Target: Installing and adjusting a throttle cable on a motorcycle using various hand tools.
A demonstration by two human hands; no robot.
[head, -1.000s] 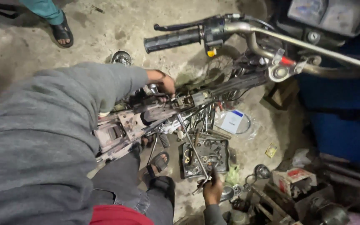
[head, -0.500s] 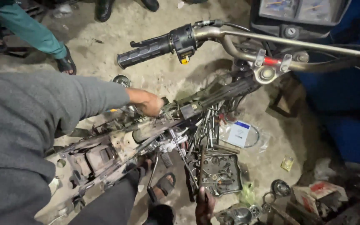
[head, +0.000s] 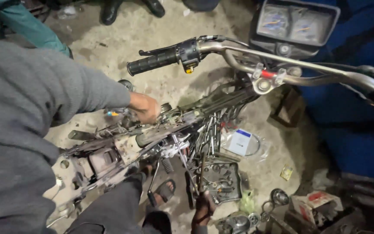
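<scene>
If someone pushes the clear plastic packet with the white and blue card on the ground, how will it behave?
The plastic packet looks thin and flat, so it is probably light and floppy. Its glossy film may slide easily on the dusty ground. It seems unlikely to roll or tip.

The scene is dim, with a soft, cool light falling from above onto the sandy floor (head: 161, 26), which is the brightest part. The chrome handlebar (head: 308, 71) shows small glare spots. Deep shadow covers the blue area on the right and the lower corners. The grey sleeve (head: 31, 130) near the camera is soft and unfocused. Fine details in the stripped motorcycle frame (head: 152, 138) look smeared and grainy.
</scene>
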